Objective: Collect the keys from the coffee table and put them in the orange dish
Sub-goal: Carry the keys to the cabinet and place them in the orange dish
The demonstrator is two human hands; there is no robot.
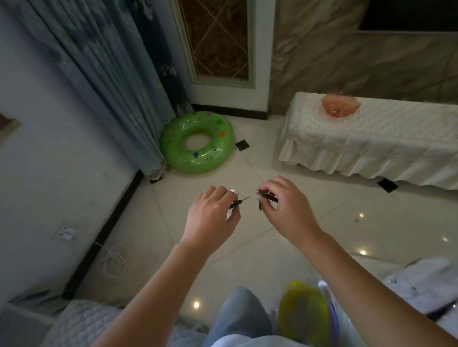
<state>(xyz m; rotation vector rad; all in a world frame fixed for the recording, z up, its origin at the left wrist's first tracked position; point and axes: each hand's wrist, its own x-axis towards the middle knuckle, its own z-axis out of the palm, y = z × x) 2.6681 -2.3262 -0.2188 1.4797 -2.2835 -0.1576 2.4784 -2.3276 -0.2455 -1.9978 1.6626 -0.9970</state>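
Left hand [211,218] pinching a dark key [237,203], right hand [287,207] pinching a bunch of keys [265,198], both raised over a glossy tiled floor [252,240], orange dish [340,106] well apart on a cloth-draped table [394,137], green swim ring [196,142] by the curtain [108,73].

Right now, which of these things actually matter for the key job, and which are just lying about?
Part of the job:
left hand pinching a dark key
right hand holding a key bunch
orange dish on the covered table

Just lying about:
green swim ring
curtain
white cable
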